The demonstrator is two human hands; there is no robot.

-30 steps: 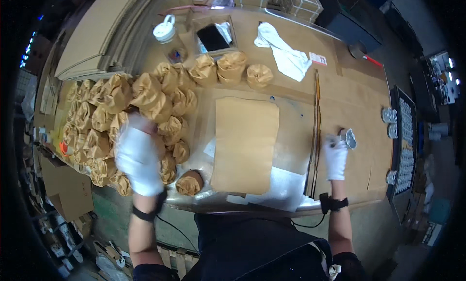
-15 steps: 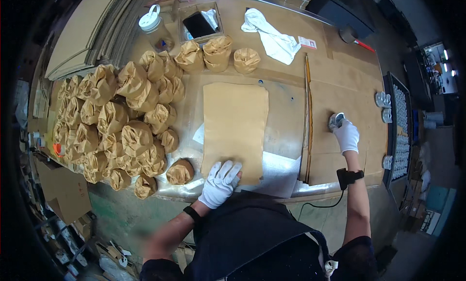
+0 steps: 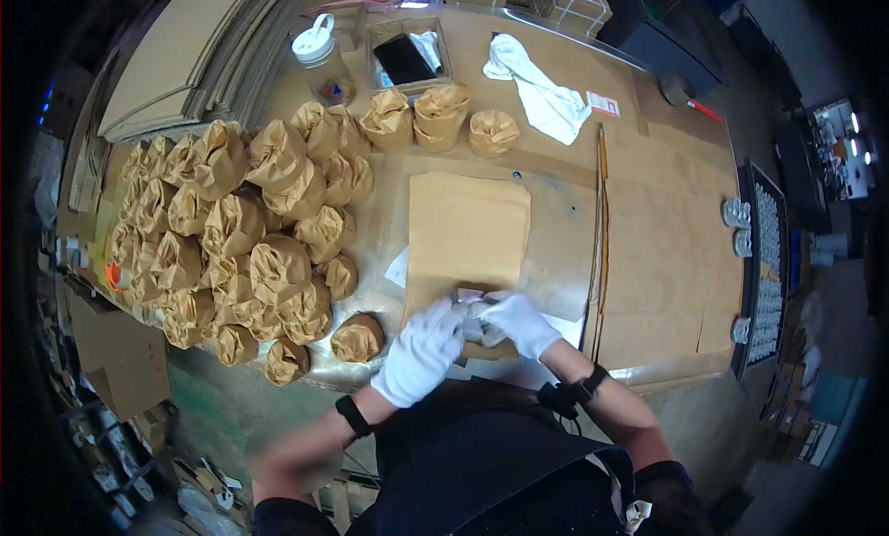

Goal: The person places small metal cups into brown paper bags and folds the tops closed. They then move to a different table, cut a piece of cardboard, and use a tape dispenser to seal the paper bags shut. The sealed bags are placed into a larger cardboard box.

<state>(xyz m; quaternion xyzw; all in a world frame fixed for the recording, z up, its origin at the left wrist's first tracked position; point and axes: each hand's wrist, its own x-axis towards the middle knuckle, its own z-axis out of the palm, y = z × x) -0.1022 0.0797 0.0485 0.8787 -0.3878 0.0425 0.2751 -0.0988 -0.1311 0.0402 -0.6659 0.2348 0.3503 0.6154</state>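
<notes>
A small silver metal part [image 3: 473, 328], rounded and shiny, is between my two white-gloved hands over the near end of a stack of brown paper sheets [image 3: 468, 226]. My right hand [image 3: 520, 324] is closed on it from the right. On its left side is my left hand [image 3: 428, 346], its fingers smeared by motion, so their grip is unclear. The hands hide much of the part and the paper's near edge. Left of the paper, many crumpled brown paper-wrapped bundles [image 3: 281, 270] are piled, with a single wrapped bundle [image 3: 356, 338] near the table's front edge.
Three wrapped bundles [image 3: 440, 117] stand behind the paper. Farther back are a bottle [image 3: 326, 68], a box holding a black device [image 3: 404, 60] and a white cloth [image 3: 537, 87]. At right, several silver parts [image 3: 737, 214] stand beside a dark tray [image 3: 765, 258] of similar parts.
My right hand has brought the silver part from the cardboard at right to the paper. My left hand has lifted from lying on the paper to meet it. The view has shifted slightly.
</notes>
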